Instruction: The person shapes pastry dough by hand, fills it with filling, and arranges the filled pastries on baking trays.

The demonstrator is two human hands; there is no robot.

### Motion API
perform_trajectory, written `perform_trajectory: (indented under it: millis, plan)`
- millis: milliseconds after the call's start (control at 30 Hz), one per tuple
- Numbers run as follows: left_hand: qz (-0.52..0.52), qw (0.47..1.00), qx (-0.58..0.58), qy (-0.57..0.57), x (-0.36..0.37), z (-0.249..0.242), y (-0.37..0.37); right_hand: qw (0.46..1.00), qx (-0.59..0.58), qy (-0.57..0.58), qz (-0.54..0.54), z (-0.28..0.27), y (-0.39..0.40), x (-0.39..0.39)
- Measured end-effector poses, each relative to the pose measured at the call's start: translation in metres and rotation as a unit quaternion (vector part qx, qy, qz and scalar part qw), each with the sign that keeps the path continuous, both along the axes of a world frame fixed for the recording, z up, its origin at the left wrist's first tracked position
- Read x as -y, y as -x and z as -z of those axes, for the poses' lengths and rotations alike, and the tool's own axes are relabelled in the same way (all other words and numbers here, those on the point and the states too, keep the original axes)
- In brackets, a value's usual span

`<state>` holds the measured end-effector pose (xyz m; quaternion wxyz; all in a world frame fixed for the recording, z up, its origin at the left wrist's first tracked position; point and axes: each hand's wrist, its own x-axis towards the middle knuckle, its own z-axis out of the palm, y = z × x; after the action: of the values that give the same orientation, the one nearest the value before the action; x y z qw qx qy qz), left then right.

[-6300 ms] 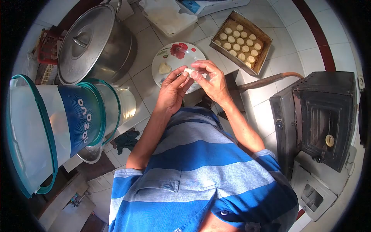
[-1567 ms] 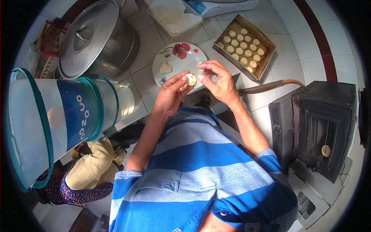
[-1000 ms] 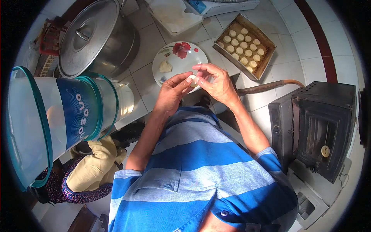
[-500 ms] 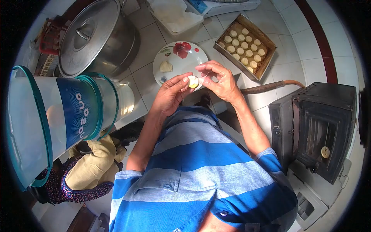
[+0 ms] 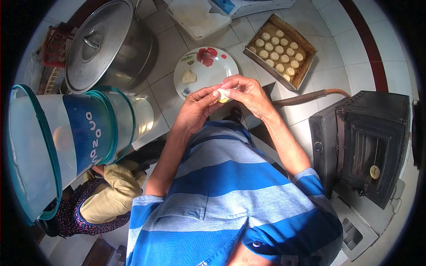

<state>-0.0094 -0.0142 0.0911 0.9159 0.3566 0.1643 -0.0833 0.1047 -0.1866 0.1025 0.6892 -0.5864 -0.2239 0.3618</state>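
A small piece of pale dough (image 5: 223,96) with a yellow underside is pinched between my two hands, just above the near rim of a flowered plate (image 5: 213,76). My left hand (image 5: 197,106) grips it from the left, thumb on top and fingers curled beneath. From the right, my right hand (image 5: 248,95) closes on its edge with thumb and fingertips. On the plate's left side lies a loose lump of dough (image 5: 189,76). Behind and to the right, a square metal baking tin (image 5: 306,73) holds several round pale dough pieces (image 5: 279,49) in rows.
A lidded metal pot (image 5: 142,57) and a clear bucket (image 5: 57,133) with teal handles stand at left. A black oven (image 5: 372,142), its hose (image 5: 297,101) and a white container (image 5: 199,26) surround the tiled counter. Lower left, another person's sleeve (image 5: 111,195) shows.
My right thumb and fingers have come down and closed on the dough, where they were raised and apart before. At lower left the other person has shifted slightly.
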Motion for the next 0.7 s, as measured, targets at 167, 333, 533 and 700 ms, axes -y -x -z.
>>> perform_trajectory:
  millis: [167,333,533,700]
  plan:
    - [-0.019,1.000,-0.003,0.007,0.000,0.002,-0.001,0.996,-0.072,-0.029,0.032,-0.004,0.006,-0.004]
    - [-0.026,1.000,-0.007,-0.007,0.004,0.002,-0.003,0.995,0.091,0.015,0.030,0.006,0.004,-0.001]
    - [-0.026,0.999,-0.014,0.033,0.003,0.005,-0.003,0.992,0.112,0.008,0.052,0.000,0.006,-0.002]
    - [-0.036,0.999,-0.017,0.036,0.004,0.000,-0.004,0.995,0.091,0.015,0.033,0.005,0.000,0.004]
